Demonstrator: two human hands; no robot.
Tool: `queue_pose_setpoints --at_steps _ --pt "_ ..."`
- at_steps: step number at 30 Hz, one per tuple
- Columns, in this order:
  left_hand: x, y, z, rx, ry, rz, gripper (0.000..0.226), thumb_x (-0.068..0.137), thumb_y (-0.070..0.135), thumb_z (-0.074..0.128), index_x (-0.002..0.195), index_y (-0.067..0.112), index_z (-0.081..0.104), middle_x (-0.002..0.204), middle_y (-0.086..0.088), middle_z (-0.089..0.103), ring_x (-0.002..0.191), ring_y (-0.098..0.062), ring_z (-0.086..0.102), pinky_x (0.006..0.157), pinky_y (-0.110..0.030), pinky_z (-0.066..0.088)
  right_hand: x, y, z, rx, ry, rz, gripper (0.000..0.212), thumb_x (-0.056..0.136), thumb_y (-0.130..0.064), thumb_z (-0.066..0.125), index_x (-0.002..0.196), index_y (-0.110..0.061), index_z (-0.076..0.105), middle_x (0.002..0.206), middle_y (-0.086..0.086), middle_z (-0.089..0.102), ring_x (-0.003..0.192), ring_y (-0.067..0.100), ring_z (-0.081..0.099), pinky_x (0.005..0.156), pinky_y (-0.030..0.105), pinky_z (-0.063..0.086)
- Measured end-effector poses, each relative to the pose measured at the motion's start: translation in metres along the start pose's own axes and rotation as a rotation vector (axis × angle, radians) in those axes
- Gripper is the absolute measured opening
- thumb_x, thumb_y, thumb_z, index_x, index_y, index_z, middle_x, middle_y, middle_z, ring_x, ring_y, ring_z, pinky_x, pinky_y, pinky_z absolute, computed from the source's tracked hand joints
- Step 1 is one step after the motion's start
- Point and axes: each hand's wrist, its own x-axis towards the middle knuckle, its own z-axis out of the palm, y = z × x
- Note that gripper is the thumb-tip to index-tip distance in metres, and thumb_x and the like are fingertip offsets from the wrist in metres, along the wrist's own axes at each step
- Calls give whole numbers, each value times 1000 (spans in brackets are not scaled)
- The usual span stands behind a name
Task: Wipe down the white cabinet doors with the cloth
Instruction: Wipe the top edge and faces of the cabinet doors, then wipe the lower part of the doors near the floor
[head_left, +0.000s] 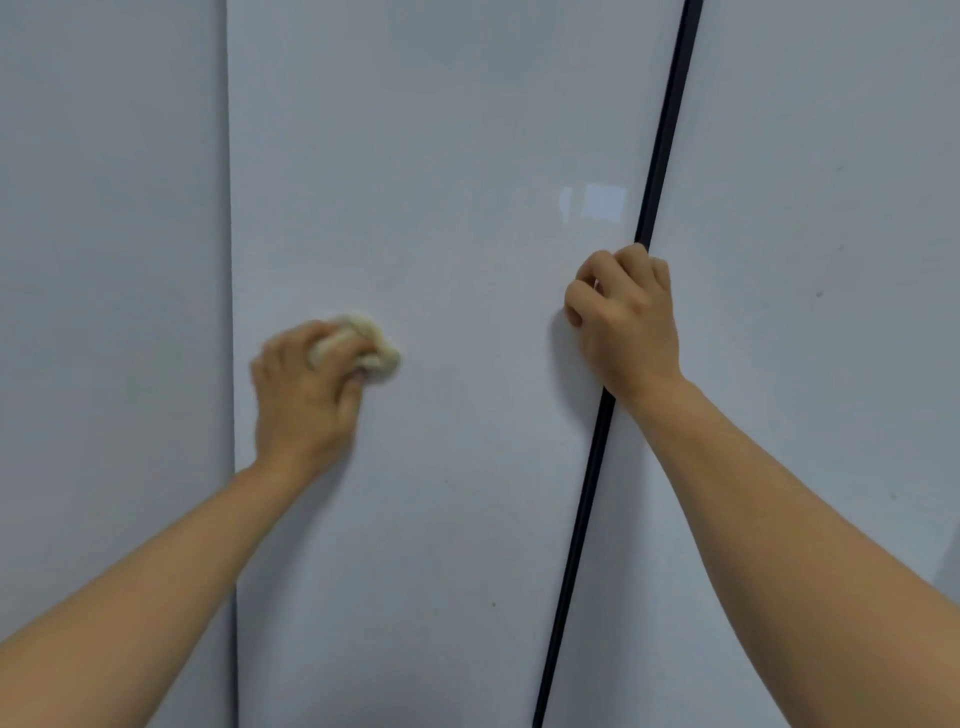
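Observation:
A glossy white cabinet door fills the middle of the head view. My left hand presses a bunched cream cloth against the door's left half, about mid-height; the hand and cloth look blurred. My right hand is curled around the door's right edge, with the fingers hooked into the dark gap there. Both forearms reach up from the bottom corners.
A second white door lies to the left, past a thin seam. Another white panel stands to the right of the dark gap, with a few small marks on it. A bright window reflection shows on the middle door.

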Motion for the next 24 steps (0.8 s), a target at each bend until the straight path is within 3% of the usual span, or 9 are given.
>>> queue_pose_setpoints --at_steps 3,8,11,13,16,19,22,24 --pt "0 5 7 -21 75 -252 30 93 22 57 122 26 62 133 -6 46 121 -40 46 99 -45 33 0 3 3 54 6 24 28 67 19 48 63 -9 51 75 6 54 74 28 44 63 40 35" --pt "-67 10 13 -32 -237 81 36 90 23 56 124 34 55 129 -2 52 110 -36 50 91 -51 45 2 -1 -2 72 -66 73 28 67 19 49 65 -8 52 76 6 53 75 27 42 63 41 36" --pt "-63 4 1 -22 -308 164 37 90 17 62 121 36 58 126 4 52 111 -31 48 86 -48 51 5 -22 -16 112 -130 132 28 68 19 58 72 -9 59 82 6 55 76 28 45 67 36 32" --pt "-53 10 -3 -47 -218 -94 43 87 3 65 118 32 62 128 0 50 117 -32 45 89 -46 50 -1 -57 -27 185 -213 76 27 71 14 61 85 -9 66 90 7 59 78 29 50 68 37 36" --pt "-37 22 -8 -179 4 -736 38 89 0 61 121 20 64 129 -14 45 120 -37 42 101 -50 45 -19 -125 -37 439 -468 68 35 82 9 62 112 -10 68 105 7 59 77 26 53 62 41 48" --pt "-43 32 -16 -438 -40 -865 44 95 36 56 137 24 60 133 -6 43 125 -27 46 111 -39 38 -40 -175 -36 623 -675 137 49 96 -11 64 143 -21 51 124 0 52 86 17 54 66 40 56" --pt "-55 36 -40 -856 -150 -949 53 97 64 38 143 42 54 140 7 52 126 -10 55 114 -35 40 -48 -200 -23 727 -657 239 69 95 -33 72 155 -23 39 135 -3 46 102 14 56 84 25 52" --pt "-58 28 -62 -1134 -171 -996 60 96 73 33 145 43 50 142 8 61 129 -5 58 116 -37 40 -46 -217 -14 754 -602 298 72 92 -36 76 154 -21 43 136 -1 46 107 14 55 86 22 48"
